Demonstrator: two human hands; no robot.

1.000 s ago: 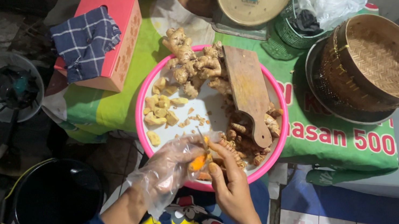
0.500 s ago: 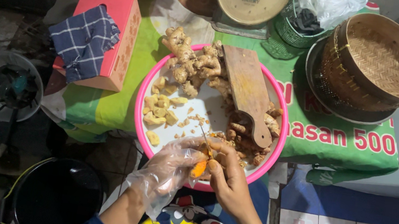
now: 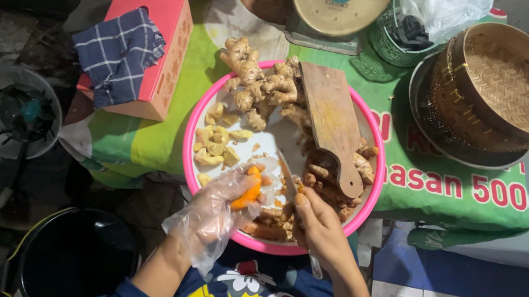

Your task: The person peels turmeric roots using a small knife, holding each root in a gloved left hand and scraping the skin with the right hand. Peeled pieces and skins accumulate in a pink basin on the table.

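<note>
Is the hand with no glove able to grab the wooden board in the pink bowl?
Probably yes. The right hand is already over the pink bowl, and the wooden board lies just beyond it, uncovered. It holds a knife, though.

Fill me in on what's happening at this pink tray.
A person is working over a round pink tray of ginger-like roots and cut pale pieces. The left hand, in a clear plastic glove, holds an orange peeled root piece. The bare right hand holds a small knife beside it. A wooden board lies across the tray, with peelings heaped near the hands.
</note>
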